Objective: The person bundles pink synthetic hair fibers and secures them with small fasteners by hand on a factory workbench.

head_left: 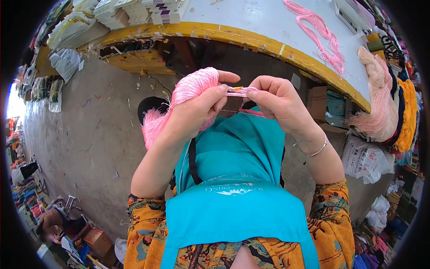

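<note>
A thick skein of pink thread [195, 85] lies draped over my left hand [193, 113], its loose end hanging by the wrist. Thumb and fingers of that hand are closed on a thin bundle of pink strands [237, 93] drawn off it. At the bundle's other end, my right hand [280, 102] pinches the strands between thumb and fingers. A small yellow piece shows on the bundle between both hands; what it is, I cannot make out. Some fine strands hang below, above the teal apron [237, 148].
Ahead stands a white table with a yellow edge [215, 30]. On it lie pink thread loops [320, 33] and stacked paper bundles [134, 12]. Pale pink and orange skeins [405, 114] hang at right, above a white sack [363, 157]. Another person [56, 222] is far left.
</note>
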Demonstrator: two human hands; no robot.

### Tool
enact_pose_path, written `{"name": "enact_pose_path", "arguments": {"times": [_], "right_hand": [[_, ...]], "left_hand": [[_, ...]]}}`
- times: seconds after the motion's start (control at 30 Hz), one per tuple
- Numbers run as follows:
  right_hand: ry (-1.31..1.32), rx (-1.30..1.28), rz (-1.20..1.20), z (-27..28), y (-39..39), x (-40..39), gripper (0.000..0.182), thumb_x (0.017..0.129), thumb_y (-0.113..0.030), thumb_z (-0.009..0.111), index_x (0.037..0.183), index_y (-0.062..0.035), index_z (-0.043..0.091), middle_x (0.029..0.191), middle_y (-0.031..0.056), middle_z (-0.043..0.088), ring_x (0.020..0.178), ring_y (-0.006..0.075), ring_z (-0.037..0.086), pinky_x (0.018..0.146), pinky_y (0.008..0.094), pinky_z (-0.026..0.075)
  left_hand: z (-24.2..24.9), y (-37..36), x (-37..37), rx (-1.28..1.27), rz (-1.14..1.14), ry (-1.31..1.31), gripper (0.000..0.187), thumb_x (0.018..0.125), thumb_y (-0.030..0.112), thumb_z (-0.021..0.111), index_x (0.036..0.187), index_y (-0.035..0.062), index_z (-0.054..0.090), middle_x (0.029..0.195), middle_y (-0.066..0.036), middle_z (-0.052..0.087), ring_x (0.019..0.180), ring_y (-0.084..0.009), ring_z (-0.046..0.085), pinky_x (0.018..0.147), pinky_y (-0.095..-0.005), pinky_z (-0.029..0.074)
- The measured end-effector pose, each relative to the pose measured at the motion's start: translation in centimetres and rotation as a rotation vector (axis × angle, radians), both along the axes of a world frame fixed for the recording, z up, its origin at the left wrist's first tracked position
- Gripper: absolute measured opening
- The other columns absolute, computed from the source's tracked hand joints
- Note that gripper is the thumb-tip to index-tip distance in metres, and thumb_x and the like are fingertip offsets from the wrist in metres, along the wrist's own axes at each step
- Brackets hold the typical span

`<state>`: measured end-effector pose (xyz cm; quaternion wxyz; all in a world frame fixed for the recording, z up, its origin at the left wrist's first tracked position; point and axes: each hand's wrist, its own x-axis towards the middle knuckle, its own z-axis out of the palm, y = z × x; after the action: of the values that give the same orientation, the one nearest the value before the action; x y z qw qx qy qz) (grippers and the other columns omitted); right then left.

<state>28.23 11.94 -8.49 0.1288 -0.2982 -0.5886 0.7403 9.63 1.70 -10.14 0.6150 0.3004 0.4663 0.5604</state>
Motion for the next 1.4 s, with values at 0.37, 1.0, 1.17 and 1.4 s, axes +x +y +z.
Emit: {"name": "enact_pose_path", "arguments": {"times": [0.37, 1.0, 1.17, 1.4], "right_hand": [[-0.065, 0.306, -0.070, 0.2, -1.0, -0.6, 0.010, 0.091, -0.009, 0.059, 0.096, 0.0007, 0.059, 0.067, -0.0019, 0.054, 0.061, 0.0036, 0.050, 0.055, 0.0209, 0.042], [-0.032, 0.408, -0.081, -1.6, -1.9, -0.6, 0.008, 0.087, -0.005, 0.062, 0.088, 0.0024, 0.065, 0.066, -0.0001, 0.058, 0.059, 0.0033, 0.048, 0.054, 0.0203, 0.040], [0.053, 0.088, -0.138, -1.1, -1.4, -0.5, 0.012, 0.087, -0.009, 0.062, 0.088, 0.0028, 0.067, 0.071, -0.0018, 0.060, 0.061, 0.0023, 0.049, 0.054, 0.0191, 0.039], [0.086, 0.062, -0.121, -1.4, -1.5, -0.5, 0.012, 0.088, -0.009, 0.062, 0.090, 0.0024, 0.067, 0.074, -0.0013, 0.061, 0.063, 0.0016, 0.051, 0.056, 0.0168, 0.041]], "left_hand": [[-0.2, 0.1, 0.3, 0.044, 0.034, 0.263, 0.014, 0.092, 0.015, 0.061, 0.089, 0.0019, 0.064, 0.063, 0.004, 0.051, 0.056, -0.0029, 0.043, 0.048, -0.0211, 0.035], [-0.5, -0.1, 0.3, 0.021, 0.059, 0.245, 0.022, 0.095, 0.020, 0.059, 0.079, 0.0045, 0.059, 0.055, 0.003, 0.047, 0.048, -0.0035, 0.040, 0.044, -0.0217, 0.031], [0.0, -0.1, 0.1, -0.042, 0.023, 0.092, 0.017, 0.093, 0.020, 0.061, 0.091, 0.0029, 0.064, 0.058, 0.004, 0.048, 0.049, -0.0016, 0.041, 0.042, -0.0188, 0.030], [-0.8, -0.2, 0.0, -0.012, -0.008, 0.073, 0.018, 0.091, 0.019, 0.063, 0.096, 0.0013, 0.065, 0.059, 0.005, 0.050, 0.045, -0.0009, 0.039, 0.040, -0.0178, 0.029]]}}
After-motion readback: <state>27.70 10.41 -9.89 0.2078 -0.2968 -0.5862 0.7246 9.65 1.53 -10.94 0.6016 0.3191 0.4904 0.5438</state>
